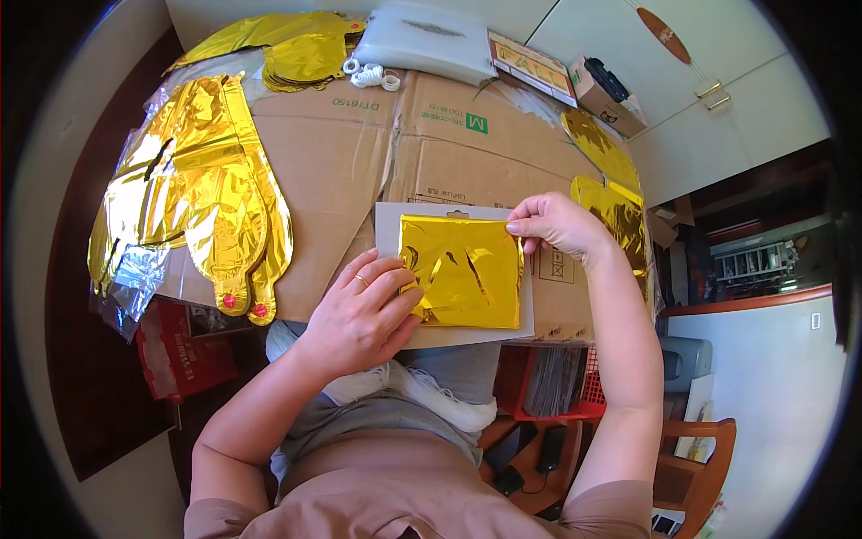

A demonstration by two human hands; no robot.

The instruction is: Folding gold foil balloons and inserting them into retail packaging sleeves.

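nearest to me, just this side of the white backing card (453, 334), my left hand (364, 314) lies with fingers bent and fingertips pressed onto the left edge of the folded gold foil piece (462, 269). that foil lies flat on the card, filling most of it, and the card itself rests on the flattened cardboard sheet (359, 162) at its near edge. at the card's far right corner my right hand (557, 225) pinches the foil's top corner between thumb and fingers, so neither hand is spread wide. i judge the step to be squaring the foil on the card; to do it well i'd keep the left fingertips as an anchor and let the right pinch draw the edge taut and parallel to the card's top, smoothing creases outward rather than dragging. left of the card and further off, a big gold foil balloon (206, 198) lies spread out over the cardboard. right of the card more gold foil (620, 211) hangs at the cardboard's edge. beyond the card, at the far side, small white rings (373, 75) sit beside a pale cushion-like pack (431, 40).
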